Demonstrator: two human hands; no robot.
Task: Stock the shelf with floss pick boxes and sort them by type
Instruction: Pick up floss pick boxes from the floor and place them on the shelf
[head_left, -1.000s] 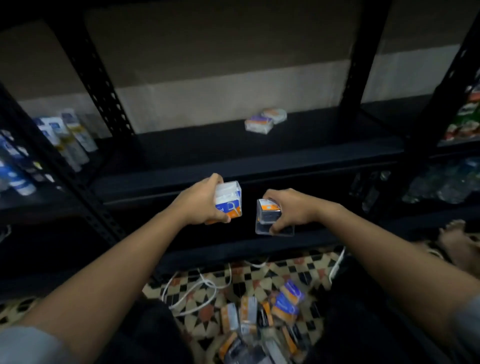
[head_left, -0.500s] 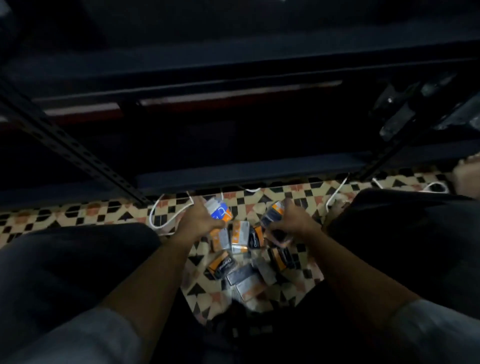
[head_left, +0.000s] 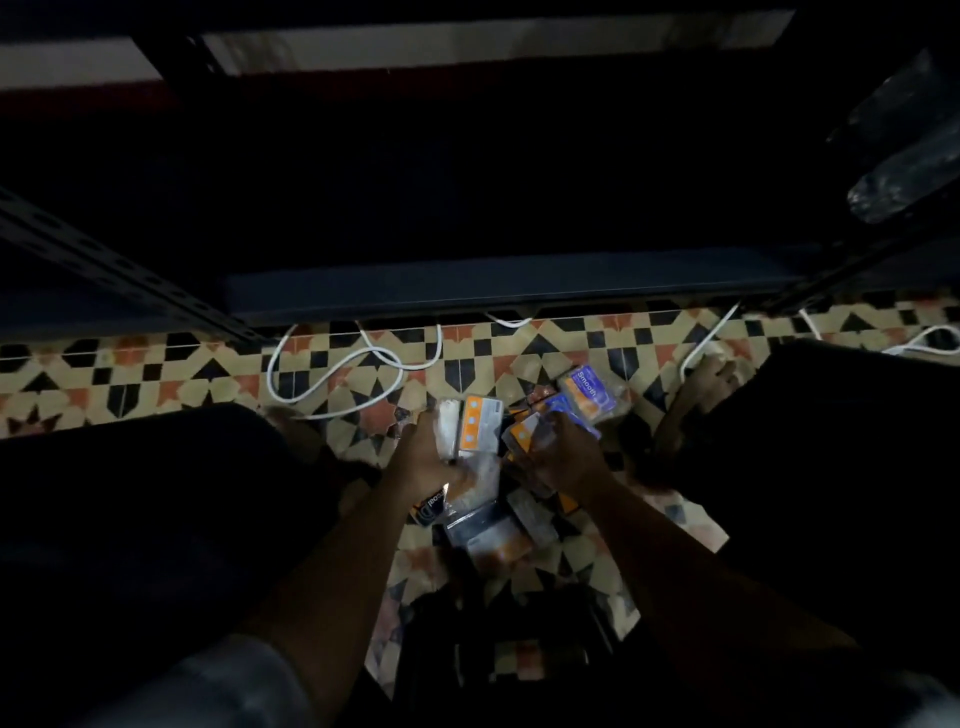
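**A:** Your left hand (head_left: 423, 460) grips a white-and-orange box (head_left: 470, 427) held upright over the pile of floss pick boxes (head_left: 493, 525) on the tiled floor (head_left: 156, 374). Your right hand (head_left: 563, 460) is curled round an orange-and-blue box (head_left: 540, 428). The two hands are close together but apart, low between your knees.

**B:** So what could go wrong for you here?

**A:** Mostly the light. It is dim, and I'd judge you could misread a label and mix types. The loose box marked "Smooth" (head_left: 589, 387) lies just beyond your right hand, and reaching over it may knock it aside.

**B:** And the shelf?

**A:** The lower shelf edge (head_left: 493, 293) sits well above the pile. The white cable (head_left: 337, 369) loops on the floor just beside the boxes; you could snag it lifting your hands.
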